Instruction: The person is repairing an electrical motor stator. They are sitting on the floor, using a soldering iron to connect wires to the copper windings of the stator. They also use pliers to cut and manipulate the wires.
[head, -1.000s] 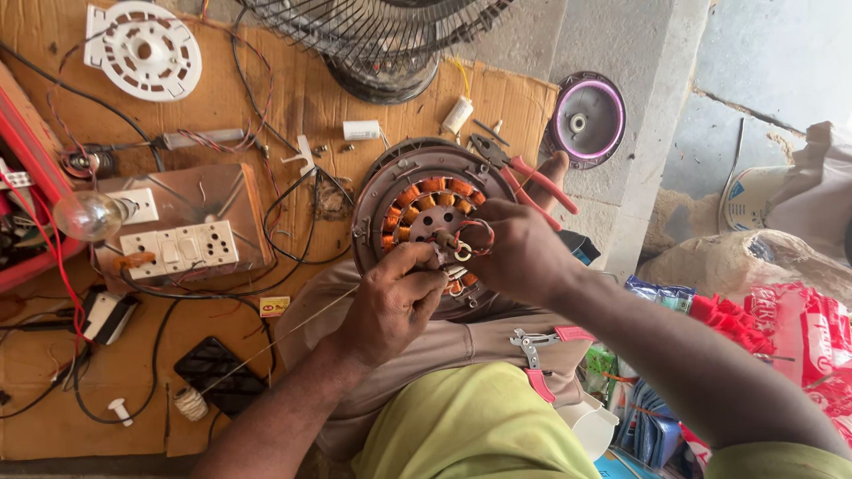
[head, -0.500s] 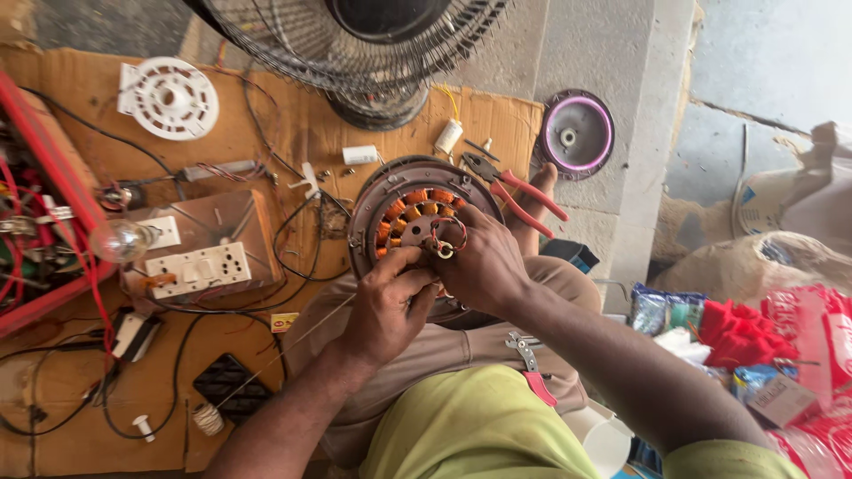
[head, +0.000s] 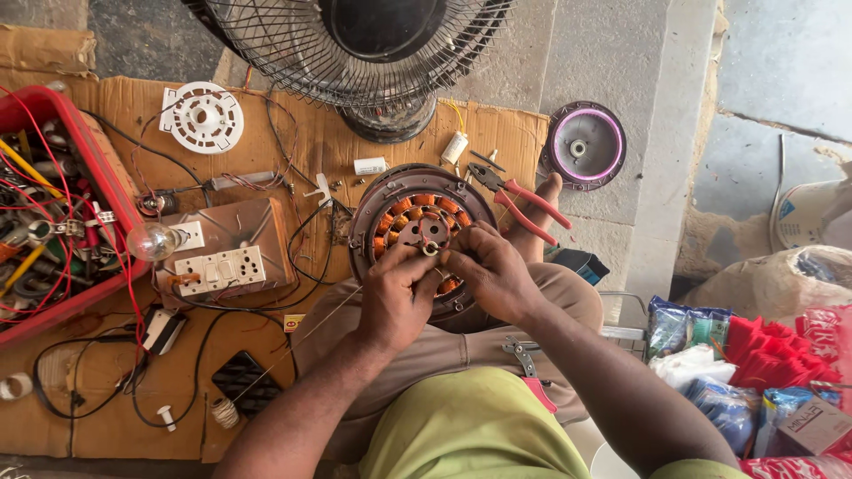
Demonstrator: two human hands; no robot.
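Left hand (head: 397, 297) and right hand (head: 490, 273), grips pinched at the fan motor (head: 404, 213) hub (red-handled pliers (head: 524, 200) just beside the motor).

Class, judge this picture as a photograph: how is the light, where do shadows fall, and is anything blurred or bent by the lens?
Head view: soft, even daylight, no harsh glare; the motor stator and both hands, left hand and right hand, are sharp, casting only faint shadows on the lap; the wide lens bends the fan grille and the forearms at the frame's edges.

Pliers (head: 524, 200) crowd the motor's (head: 417, 222) right, switchboard (head: 222, 257) and wires its left, fan (head: 373, 53) beyond; above lies open.
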